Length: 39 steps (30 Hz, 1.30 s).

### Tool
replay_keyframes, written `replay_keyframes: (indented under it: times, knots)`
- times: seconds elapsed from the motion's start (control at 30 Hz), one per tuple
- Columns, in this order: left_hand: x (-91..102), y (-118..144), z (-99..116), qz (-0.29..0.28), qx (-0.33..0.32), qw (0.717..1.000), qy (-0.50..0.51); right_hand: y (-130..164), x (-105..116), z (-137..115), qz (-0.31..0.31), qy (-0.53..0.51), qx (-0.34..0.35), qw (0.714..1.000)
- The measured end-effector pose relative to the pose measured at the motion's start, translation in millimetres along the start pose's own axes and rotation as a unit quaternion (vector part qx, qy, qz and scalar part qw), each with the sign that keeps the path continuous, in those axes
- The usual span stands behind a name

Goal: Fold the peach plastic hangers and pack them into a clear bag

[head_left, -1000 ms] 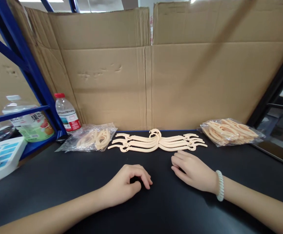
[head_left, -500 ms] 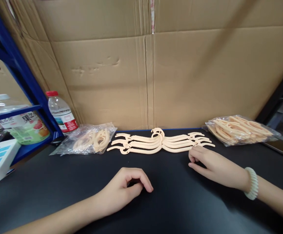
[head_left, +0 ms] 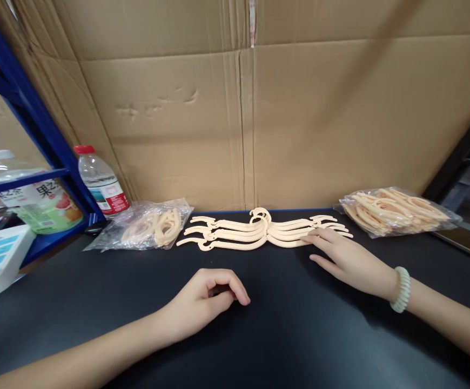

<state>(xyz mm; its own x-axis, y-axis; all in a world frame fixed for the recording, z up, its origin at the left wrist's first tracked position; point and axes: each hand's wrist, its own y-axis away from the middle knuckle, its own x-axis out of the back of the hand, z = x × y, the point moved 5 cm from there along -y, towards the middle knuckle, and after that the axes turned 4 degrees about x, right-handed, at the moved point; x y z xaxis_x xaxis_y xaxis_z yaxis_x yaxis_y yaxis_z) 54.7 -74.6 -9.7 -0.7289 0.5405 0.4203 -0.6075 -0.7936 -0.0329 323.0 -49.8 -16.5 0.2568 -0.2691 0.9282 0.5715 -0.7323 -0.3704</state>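
Several cream plastic hangers (head_left: pixel 239 245) lie spread in an overlapping row, one in front of another, with their hooks bunched at the middle. My right hand (head_left: pixel 346 262) reaches over their right arms, fingers stretched out and thumb apart. Its fingertips are at the front hanger and seem to touch it without gripping. On the black table in front of the hangers rests my left hand (head_left: pixel 208 300), loosely curled, with a gap between thumb and forefinger and nothing visible in it. A clear bag of cream hangers (head_left: pixel 397 210) lies at the back right.
Another clear bag (head_left: pixel 113 229) with cream plastic parts lies at the back left. Beside it stands a red-capped bottle (head_left: pixel 101 181). A blue shelf frame (head_left: pixel 28 181) holds a large drink bottle (head_left: pixel 52 210) and a white tray (head_left: pixel 12 259). Cardboard (head_left: pixel 170 129) walls off the back.
My right hand has moved left and its fingers have straightened out over the hangers. My left hand stays nearly where it was. The view has shifted slightly.
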Motion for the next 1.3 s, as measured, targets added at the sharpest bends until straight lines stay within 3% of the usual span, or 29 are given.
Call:
replay_keyframes:
  times: [0.2,0.5,0.67,0.8,0.97,1.1,1.17,1.3]
  knots:
    - [-0.1,0,-2,0.005,0.004,1.0,-0.003,-6,-2,6,0.018,-0.03,0.011,0.999]
    - [1.4,2,-2,0.02,0.019,1.0,0.001,-8,8,-5,0.034,-0.089,-0.008,0.995]
    - [5.6,1,-9,0.087,0.061,0.993,0.051,-11,24,-15,0.046,-0.113,-0.05,0.991]
    - [11.3,6,-14,0.172,0.146,0.953,0.205,-8,32,-22,0.081,-0.111,-0.074,0.988]
    - [13.4,10,-15,0.198,0.201,0.898,0.338,4,26,-15,0.151,-0.13,-0.087,0.976]
    - [19.7,10,-20,0.283,0.177,0.857,0.393,11,25,-4,0.142,-0.147,-0.102,0.974]
    - [21.6,9,-23,0.32,0.141,0.849,0.396,12,26,-2,0.141,-0.158,-0.109,0.971]
    - [17.9,8,-19,0.301,0.057,0.901,0.308,10,24,-13,0.111,-0.169,-0.084,0.976]
